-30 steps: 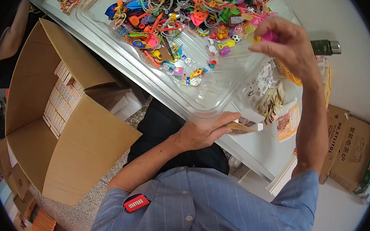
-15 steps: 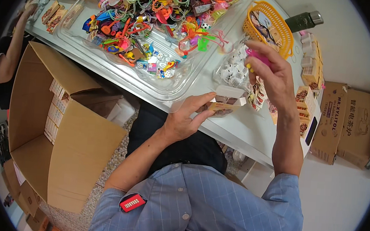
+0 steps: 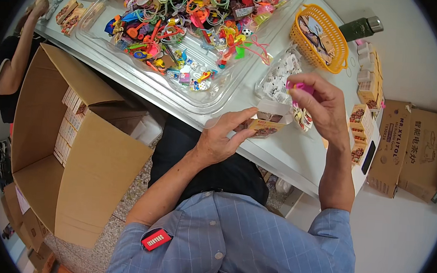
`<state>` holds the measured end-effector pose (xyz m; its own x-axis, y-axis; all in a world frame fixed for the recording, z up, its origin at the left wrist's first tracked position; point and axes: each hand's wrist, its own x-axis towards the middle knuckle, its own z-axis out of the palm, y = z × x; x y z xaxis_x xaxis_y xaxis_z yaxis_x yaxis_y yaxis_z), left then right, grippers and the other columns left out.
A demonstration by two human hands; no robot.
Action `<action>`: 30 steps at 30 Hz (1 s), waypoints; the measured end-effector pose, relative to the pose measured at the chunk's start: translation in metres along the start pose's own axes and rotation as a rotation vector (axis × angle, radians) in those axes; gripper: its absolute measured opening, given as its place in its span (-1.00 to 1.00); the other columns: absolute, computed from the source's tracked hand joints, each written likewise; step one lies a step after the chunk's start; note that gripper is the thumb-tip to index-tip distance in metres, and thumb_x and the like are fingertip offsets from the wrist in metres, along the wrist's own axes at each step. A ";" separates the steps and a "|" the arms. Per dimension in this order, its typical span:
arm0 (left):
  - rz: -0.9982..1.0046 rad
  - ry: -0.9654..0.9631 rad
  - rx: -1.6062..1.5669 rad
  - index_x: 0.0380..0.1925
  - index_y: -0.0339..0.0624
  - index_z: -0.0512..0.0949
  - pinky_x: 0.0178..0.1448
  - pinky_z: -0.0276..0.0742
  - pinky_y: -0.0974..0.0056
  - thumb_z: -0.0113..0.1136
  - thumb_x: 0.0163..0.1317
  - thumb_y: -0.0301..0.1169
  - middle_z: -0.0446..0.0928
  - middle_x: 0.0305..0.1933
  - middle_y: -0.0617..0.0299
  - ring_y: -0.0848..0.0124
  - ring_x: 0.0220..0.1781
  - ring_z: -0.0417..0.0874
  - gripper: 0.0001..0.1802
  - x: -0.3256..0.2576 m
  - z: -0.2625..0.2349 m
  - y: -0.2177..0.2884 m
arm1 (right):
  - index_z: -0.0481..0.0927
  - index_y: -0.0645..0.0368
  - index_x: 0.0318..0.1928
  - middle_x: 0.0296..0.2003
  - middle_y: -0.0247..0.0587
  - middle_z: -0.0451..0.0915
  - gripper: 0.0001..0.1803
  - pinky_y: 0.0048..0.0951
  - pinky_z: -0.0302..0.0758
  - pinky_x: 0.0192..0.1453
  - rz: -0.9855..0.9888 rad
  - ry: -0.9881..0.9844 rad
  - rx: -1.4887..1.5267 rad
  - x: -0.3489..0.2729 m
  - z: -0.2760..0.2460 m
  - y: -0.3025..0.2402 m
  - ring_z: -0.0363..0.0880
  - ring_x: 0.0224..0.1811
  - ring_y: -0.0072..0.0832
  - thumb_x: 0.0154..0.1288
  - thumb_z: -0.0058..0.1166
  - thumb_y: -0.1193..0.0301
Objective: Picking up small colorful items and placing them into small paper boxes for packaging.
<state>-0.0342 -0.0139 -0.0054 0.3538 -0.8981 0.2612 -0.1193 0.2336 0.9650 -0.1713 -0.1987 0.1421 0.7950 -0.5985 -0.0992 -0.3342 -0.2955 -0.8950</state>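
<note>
My left hand (image 3: 224, 137) grips a small printed carton (image 3: 269, 127) at the table's near edge, its flap standing up at the top. Between the thumb and fingers of my right hand (image 3: 324, 106) is a small bright pink plastic toy (image 3: 304, 86), partly hidden by the fingers. The toy is above and to the right of the carton, apart from it. Just beyond lies a clear container (image 3: 278, 79) of small white packets with dark marks. Beneath my right hand, a pile of red-and-cream printed pieces (image 3: 302, 120) rests on the table.
A large clear tray (image 3: 215, 103) holds many colourful trinkets. Behind on the right are a yellow basket (image 3: 347, 54) and a dark green bottle (image 3: 360, 29). Printed cartons (image 3: 359, 127) line the right edge. An open cardboard box (image 3: 98, 184) stands at left, near another person's arm (image 3: 18, 61).
My right hand has come down and slightly nearer the carton with the pink toy. My left hand keeps its hold on the carton, which has barely shifted.
</note>
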 end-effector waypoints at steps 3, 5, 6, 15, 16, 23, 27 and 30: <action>0.046 -0.009 0.009 0.24 -0.27 0.54 -0.10 0.71 0.30 0.40 0.18 -0.64 0.70 -0.07 -0.03 0.32 -0.13 0.77 -0.42 0.004 -0.002 0.004 | 0.68 0.28 -0.03 -0.20 -0.32 0.64 -0.79 -0.58 0.47 -0.17 -0.045 -0.086 -0.095 -0.006 0.000 -0.001 0.53 -0.27 -0.66 0.37 0.24 0.49; 0.043 -0.019 0.012 0.24 -0.27 0.54 -0.10 0.70 0.30 0.40 0.17 -0.64 0.70 -0.07 -0.03 0.32 -0.13 0.77 -0.42 0.003 -0.002 0.003 | 0.68 0.26 -0.04 -0.23 -0.22 0.67 -0.78 -0.51 0.51 -0.17 -0.212 -0.149 -0.214 -0.007 0.003 0.002 0.60 -0.29 -0.56 0.32 0.28 0.51; 0.040 -0.027 0.019 0.23 -0.27 0.54 -0.10 0.70 0.30 0.41 0.17 -0.64 0.70 -0.08 -0.03 0.31 -0.14 0.77 -0.42 0.004 -0.003 0.003 | 0.68 0.26 -0.04 -0.23 -0.22 0.67 -0.78 -0.51 0.51 -0.17 -0.210 -0.147 -0.215 -0.007 0.005 0.002 0.60 -0.29 -0.56 0.32 0.28 0.51; 0.029 -0.029 0.023 0.24 -0.27 0.54 -0.10 0.70 0.30 0.42 0.16 -0.63 0.70 -0.07 -0.03 0.31 -0.16 0.78 -0.41 0.003 -0.003 0.003 | 0.72 0.18 -0.09 -0.25 -0.24 0.71 -0.74 -0.40 0.56 -0.13 -0.459 -0.083 -0.403 -0.015 0.023 0.012 0.65 -0.17 -0.39 0.19 0.37 0.56; 0.028 -0.029 0.025 0.24 -0.27 0.54 -0.10 0.70 0.30 0.42 0.16 -0.63 0.70 -0.07 -0.03 0.31 -0.16 0.78 -0.41 0.003 -0.003 0.003 | 0.72 0.18 -0.09 -0.21 -0.23 0.71 -0.73 -0.42 0.55 -0.14 -0.432 -0.065 -0.413 -0.018 0.024 0.013 0.64 -0.16 -0.41 0.18 0.38 0.57; 0.033 -0.011 0.011 0.23 -0.29 0.54 -0.10 0.70 0.31 0.42 0.16 -0.63 0.70 -0.04 -0.04 0.32 -0.12 0.77 -0.42 0.001 -0.003 0.002 | 0.67 0.23 0.00 -0.03 -0.19 0.67 -0.70 -0.52 0.54 -0.19 -0.357 0.132 -0.296 -0.036 0.015 0.024 0.60 -0.17 -0.51 0.24 0.30 0.63; 0.031 -0.011 -0.010 0.20 -0.22 0.57 -0.07 0.71 0.27 0.40 0.17 -0.61 0.69 -0.06 0.00 0.24 -0.10 0.75 -0.46 0.001 -0.001 0.004 | 0.63 0.34 0.05 -0.12 -0.19 0.67 -0.77 -0.58 0.52 -0.38 0.008 0.339 0.148 -0.054 0.012 0.041 0.58 -0.38 -0.56 0.45 0.13 0.53; 0.197 -0.041 0.103 0.19 -0.18 0.58 -0.04 0.69 0.23 0.38 0.17 -0.60 0.68 -0.04 0.03 0.16 -0.04 0.73 -0.47 0.005 -0.003 0.003 | 0.62 0.35 0.08 -0.19 -0.16 0.68 -0.74 -0.57 0.55 -0.44 0.253 0.249 0.548 -0.069 0.019 0.050 0.60 -0.43 -0.56 0.44 0.14 0.51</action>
<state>-0.0298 -0.0170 -0.0015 0.2767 -0.8539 0.4407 -0.2768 0.3684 0.8875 -0.2328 -0.1577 0.0961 0.5625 -0.7738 -0.2913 -0.1368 0.2604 -0.9558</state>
